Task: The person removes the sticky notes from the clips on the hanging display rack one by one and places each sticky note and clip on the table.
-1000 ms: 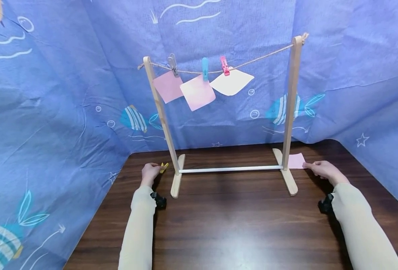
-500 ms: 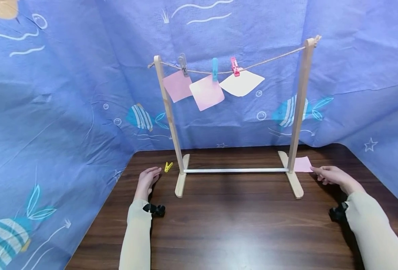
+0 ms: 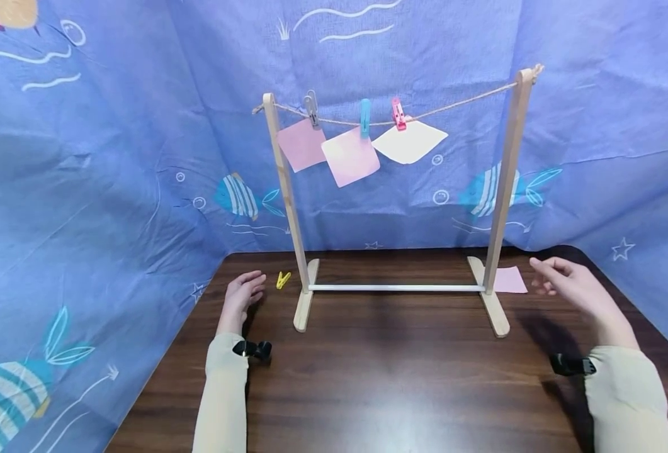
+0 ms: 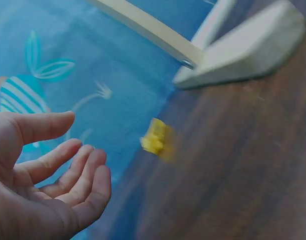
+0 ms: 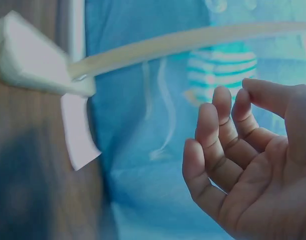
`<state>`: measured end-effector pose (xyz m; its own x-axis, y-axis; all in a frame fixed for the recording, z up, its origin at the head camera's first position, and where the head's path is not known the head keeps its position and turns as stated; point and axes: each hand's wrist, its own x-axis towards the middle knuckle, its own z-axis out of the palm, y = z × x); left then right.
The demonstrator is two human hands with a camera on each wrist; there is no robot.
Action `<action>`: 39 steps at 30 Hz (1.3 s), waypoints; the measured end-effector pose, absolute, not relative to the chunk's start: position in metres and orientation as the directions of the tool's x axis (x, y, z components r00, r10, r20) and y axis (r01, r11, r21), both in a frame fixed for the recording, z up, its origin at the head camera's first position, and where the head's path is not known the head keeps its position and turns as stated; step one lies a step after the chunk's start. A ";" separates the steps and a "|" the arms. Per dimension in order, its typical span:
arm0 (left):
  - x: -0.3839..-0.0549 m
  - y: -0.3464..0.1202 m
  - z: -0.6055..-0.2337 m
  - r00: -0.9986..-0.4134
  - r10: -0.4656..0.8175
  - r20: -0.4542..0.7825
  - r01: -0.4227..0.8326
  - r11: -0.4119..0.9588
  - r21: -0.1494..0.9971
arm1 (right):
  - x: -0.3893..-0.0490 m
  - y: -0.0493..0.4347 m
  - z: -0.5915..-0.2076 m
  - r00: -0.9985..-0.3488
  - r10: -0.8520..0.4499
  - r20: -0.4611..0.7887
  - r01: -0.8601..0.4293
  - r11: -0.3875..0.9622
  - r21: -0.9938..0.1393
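My left hand is just left of a yellow clothespin on the table, fingers loosely bent around nothing. The left wrist view shows the same clothespin, blurred, apart from the fingertips. On the other side my right hand hovers by a pink paper square, which lies beside the right foot of the stand. In the right wrist view the relaxed fingers hold nothing, and the paper is separate from them.
Between two wooden posts runs a string. Grey, blue and pink clothespins hold two pink papers and a white paper on it. A white rod joins the feet. Blue cloth hangs behind.
My left hand has let go of the yellow clothespin and drawn back left. My right hand has released the pink paper and lifted off it. The head view has shifted slightly.
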<state>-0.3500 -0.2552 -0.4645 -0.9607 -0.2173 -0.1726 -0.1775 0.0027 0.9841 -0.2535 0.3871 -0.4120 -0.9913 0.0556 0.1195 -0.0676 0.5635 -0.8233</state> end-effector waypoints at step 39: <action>-0.264 -0.088 -0.295 -0.728 0.371 0.576 0.684 0.348 0.641 | -0.213 0.235 -0.281 -0.709 -0.078 0.701 -0.610 0.566 -0.555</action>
<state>-0.2641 -0.0881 -0.2951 -0.7283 0.3710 0.5762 0.6843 0.3476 0.6411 -0.2126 0.2351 -0.2810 -0.7093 -0.0784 0.7005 -0.6102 0.5658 -0.5545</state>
